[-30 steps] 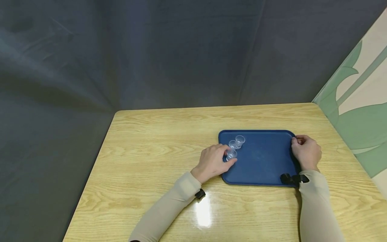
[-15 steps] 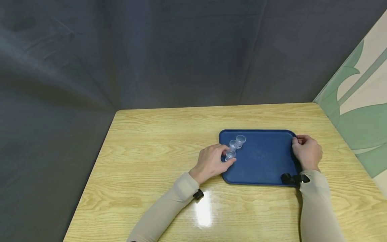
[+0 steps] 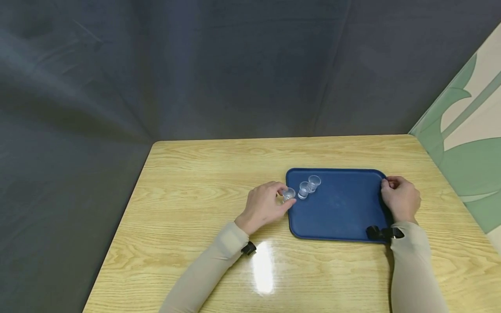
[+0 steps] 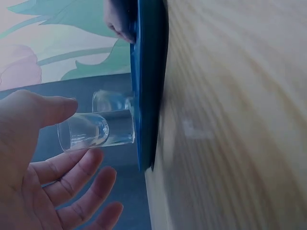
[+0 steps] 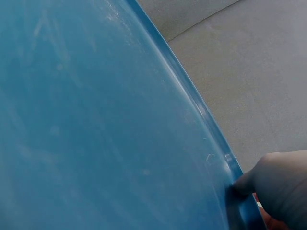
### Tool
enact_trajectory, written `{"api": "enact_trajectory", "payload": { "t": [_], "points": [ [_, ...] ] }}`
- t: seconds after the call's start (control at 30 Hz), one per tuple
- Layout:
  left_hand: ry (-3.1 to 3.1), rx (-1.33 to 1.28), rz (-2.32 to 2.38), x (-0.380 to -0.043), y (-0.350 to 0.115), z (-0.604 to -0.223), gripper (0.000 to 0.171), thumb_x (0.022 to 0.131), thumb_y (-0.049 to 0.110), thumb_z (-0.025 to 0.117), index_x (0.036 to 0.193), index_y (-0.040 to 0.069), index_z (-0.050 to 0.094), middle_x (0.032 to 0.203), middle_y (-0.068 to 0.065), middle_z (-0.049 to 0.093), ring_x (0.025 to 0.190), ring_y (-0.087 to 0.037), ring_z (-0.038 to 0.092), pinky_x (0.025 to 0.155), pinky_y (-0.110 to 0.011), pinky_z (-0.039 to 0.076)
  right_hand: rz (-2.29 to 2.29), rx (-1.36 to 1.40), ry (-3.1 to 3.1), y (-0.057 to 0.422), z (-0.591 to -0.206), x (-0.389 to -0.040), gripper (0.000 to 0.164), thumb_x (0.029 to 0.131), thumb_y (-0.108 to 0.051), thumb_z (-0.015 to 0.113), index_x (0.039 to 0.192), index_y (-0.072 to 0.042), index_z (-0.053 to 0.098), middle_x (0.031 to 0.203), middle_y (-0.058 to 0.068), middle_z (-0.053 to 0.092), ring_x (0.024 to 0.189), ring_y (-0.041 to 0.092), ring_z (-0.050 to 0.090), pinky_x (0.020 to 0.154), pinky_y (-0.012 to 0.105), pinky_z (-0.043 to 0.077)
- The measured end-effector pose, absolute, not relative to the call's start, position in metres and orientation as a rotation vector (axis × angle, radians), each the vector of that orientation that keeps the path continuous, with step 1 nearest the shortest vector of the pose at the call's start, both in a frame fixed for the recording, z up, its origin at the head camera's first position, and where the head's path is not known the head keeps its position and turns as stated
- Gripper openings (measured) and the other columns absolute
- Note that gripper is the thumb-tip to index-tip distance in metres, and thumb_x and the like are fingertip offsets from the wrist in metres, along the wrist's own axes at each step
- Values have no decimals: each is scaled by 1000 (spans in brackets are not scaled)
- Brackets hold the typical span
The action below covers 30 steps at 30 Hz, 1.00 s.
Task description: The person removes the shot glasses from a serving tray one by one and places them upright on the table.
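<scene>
My left hand (image 3: pixel 266 202) pinches a small clear shot glass (image 3: pixel 288 194) between thumb and fingers, over the left rim of the blue tray (image 3: pixel 340 217). In the left wrist view this glass (image 4: pixel 79 133) is between the thumb and a fingertip, apart from the wood surface. Two more clear shot glasses stand close together on the tray's left part: a nearer one (image 3: pixel 303 191) and a farther one (image 3: pixel 315 181). My right hand (image 3: pixel 401 198) grips the tray's right rim. In the right wrist view its thumb lies over the rim (image 5: pixel 204 112), with the other fingers mostly hidden.
The tray lies on a wood-grain table (image 3: pixel 188 204), right of its middle. A dark cloth (image 3: pixel 242 69) hangs behind the table and along its left. A leaf-patterned cloth (image 3: pixel 473 165) borders it on the right.
My left hand has moved left with the shot glass, from inside the tray to over its left rim. The other two glasses stay on the tray. My right hand keeps its grip on the rim.
</scene>
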<state>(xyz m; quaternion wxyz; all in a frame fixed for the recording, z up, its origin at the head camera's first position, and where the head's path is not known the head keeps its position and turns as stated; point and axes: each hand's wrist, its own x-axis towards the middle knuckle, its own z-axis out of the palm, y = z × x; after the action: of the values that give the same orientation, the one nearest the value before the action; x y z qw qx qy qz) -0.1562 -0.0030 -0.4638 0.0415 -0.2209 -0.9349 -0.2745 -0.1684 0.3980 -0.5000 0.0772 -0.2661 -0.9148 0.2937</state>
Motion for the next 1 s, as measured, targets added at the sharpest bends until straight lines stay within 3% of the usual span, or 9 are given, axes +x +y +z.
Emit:
{"api": "enact_trajectory", "payload": {
  "t": [0.7, 1.0],
  "points": [
    [-2823, -320, -975, -181, -101, -450, 39, 97, 50, 74, 118, 18, 78, 105, 1, 78, 91, -19, 74, 71, -40, 57, 869, -799, -2740, 399, -499, -166, 47, 107, -33, 50, 131, 3, 68, 111, 24, 69, 106, 45, 61, 77, 40, 33],
    [-2821, -139, -1000, -182, -149, -452, 46, 97, 51, 73, 125, 14, 76, 110, -4, 78, 96, -25, 74, 78, -46, 57, 860, -782, -2731, 398, -500, -168, 46, 106, -32, 50, 129, 3, 69, 107, 24, 69, 104, 45, 62, 77, 41, 34]
  ]
}}
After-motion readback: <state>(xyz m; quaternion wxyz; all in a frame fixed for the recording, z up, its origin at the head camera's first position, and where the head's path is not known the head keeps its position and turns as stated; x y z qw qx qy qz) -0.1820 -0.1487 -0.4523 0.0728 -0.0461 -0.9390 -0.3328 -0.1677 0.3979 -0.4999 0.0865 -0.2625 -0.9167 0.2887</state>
